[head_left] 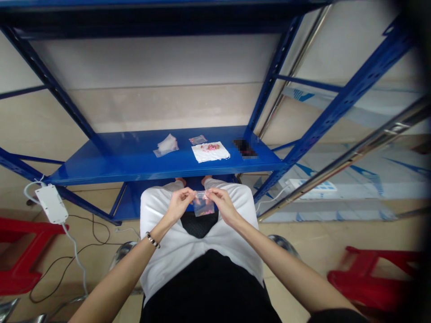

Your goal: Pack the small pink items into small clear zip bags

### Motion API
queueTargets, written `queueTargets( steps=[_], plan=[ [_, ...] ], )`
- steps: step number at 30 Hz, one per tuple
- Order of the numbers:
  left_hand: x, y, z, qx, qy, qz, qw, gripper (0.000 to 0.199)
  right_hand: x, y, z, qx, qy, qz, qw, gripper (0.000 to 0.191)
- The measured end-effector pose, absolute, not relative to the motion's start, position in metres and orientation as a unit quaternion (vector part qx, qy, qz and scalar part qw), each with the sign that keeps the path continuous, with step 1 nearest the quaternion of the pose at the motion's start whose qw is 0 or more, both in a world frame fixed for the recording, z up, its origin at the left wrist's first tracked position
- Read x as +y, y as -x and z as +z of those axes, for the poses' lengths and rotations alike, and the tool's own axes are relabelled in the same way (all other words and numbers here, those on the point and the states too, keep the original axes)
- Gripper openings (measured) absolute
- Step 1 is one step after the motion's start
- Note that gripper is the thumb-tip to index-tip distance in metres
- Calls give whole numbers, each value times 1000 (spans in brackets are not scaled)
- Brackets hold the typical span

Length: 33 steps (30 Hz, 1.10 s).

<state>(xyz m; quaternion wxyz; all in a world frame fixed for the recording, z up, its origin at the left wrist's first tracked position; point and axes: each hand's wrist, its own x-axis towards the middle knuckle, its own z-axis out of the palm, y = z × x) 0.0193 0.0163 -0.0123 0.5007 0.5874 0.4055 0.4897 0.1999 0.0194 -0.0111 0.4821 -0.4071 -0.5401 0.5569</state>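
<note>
Bare forearms (114, 278) swing up the frame, a beaded bracelet (152, 240) on the left wrist, and there's the action! The left hand (178, 204) and right hand (224, 206) are both pinched almost closed, fingertips gripping the top edge of a small clear plastic bag (204, 205) with pink bits inside, right above the white-clad lap (158, 215). Out on the blue steel shelf (84, 172): a pile of clear bags (166, 145), another small bag (198, 139), and pink beads (212, 147) on a white sheet (202, 154).

A small clear plastic bag (204, 207) hangs upright, its top edge pinched, with pink bits (202, 200) inside, just before the white top (235, 237).
</note>
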Motion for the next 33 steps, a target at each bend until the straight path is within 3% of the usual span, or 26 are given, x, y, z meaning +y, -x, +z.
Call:
queueTargets(
  steps=[8, 13, 21, 33],
  plan=[
    [12, -18, -21, 395, -586, 473, 526, 29, 16, -193, -17, -621, 340, 552, 440, 30],
    [15, -23, -18, 380, -590, 488, 519, 32, 23, -197, -14, -673, 353, 481, 438, 37],
    [6, -18, -18, 384, -592, 478, 522, 31, 18, -197, -21, -650, 332, 518, 447, 43],
    [20, -14, -16, 389, -640, 412, 518, 44, 23, -194, -26, -671, 346, 501, 423, 46]
  ],
)
